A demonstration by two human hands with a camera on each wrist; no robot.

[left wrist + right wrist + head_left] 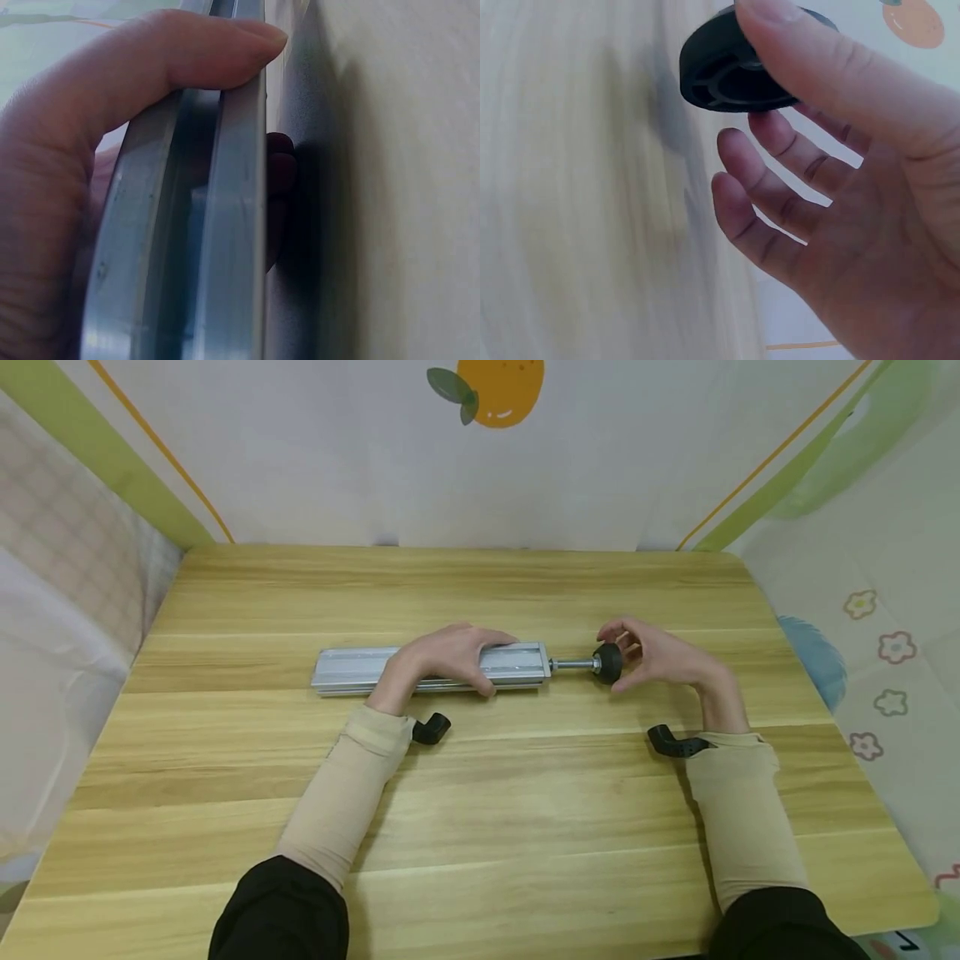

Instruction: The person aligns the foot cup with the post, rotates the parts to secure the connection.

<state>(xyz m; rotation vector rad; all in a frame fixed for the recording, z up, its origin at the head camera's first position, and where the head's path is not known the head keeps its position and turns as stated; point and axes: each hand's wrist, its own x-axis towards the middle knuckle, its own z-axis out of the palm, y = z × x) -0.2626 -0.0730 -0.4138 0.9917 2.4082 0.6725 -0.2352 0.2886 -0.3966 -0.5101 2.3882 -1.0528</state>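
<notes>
A silver aluminium profile [352, 670] lies lengthwise across the middle of the head view. My left hand [450, 653] grips it near its right end; in the left wrist view, the thumb [217, 56] crosses the grooved side [232, 225] and fingertips show beyond the far edge. From the profile's end plate a threaded rod [573, 665] runs right to a black round levelling foot [609, 663]. My right hand [663, 656] holds this foot by its rim. The right wrist view shows the thumb over the ribbed underside of the foot [739, 86], the index finger mostly hidden and the other fingers loosely bent.
The wood-grain table [525, 827] spreads around the profile on all sides. A white curtain with an orange fruit print [501, 392] hangs behind its back edge. Black curved brackets [432, 729] stick out from both beige sleeve cuffs.
</notes>
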